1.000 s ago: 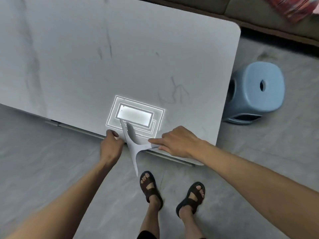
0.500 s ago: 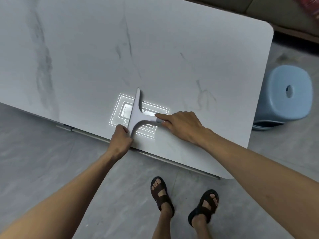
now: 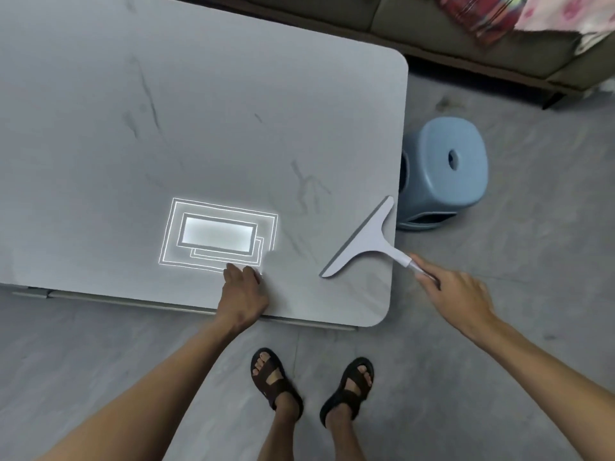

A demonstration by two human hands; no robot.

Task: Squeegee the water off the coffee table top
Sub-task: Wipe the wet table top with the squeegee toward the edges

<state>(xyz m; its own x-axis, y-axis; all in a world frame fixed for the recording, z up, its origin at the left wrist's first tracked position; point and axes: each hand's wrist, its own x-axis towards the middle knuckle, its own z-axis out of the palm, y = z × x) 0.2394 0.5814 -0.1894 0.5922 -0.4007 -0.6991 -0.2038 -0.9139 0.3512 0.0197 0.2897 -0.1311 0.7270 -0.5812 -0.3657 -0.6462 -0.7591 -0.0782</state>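
The grey marble-look coffee table top (image 3: 206,128) fills the upper left. A white T-shaped squeegee (image 3: 364,241) lies with its blade on the table near the right edge, the blade running diagonally. My right hand (image 3: 456,287) is off the table's right side and grips the end of the squeegee handle. My left hand (image 3: 243,291) rests on the table near its front edge, fingers forward, just below a bright reflection of a ceiling light (image 3: 218,236). No water is plainly visible on the surface.
A blue plastic stool (image 3: 446,171) stands on the floor right beside the table's right edge. A sofa (image 3: 466,38) with patterned cloth runs along the top right. My sandalled feet (image 3: 309,384) stand on the grey floor below the table's front edge.
The squeegee has swung from the front middle of the table to the right edge. My right hand shifted to the handle end and my left hand let go and now rests on the table.
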